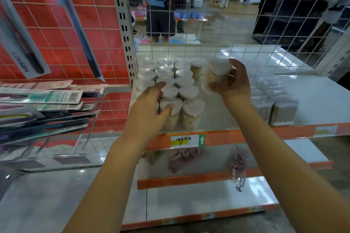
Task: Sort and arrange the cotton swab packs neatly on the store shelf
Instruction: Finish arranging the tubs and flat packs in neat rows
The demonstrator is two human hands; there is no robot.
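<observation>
A round swab tub [215, 76] is lifted above the white shelf [310, 100], gripped from the right side by the right hand [233, 83], fingers curled round it. Left of it, more tubs [177, 83] stand in rows at the shelf's left end. The left hand [149, 108] reaches over the front tubs, fingers loosely spread, thumb touching one lid. Bagged swabs [274, 109] sit to the right

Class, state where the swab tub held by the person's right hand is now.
In the head view, the held tub is gripped by the right hand, raised right of the tub rows on the shelf.
</observation>
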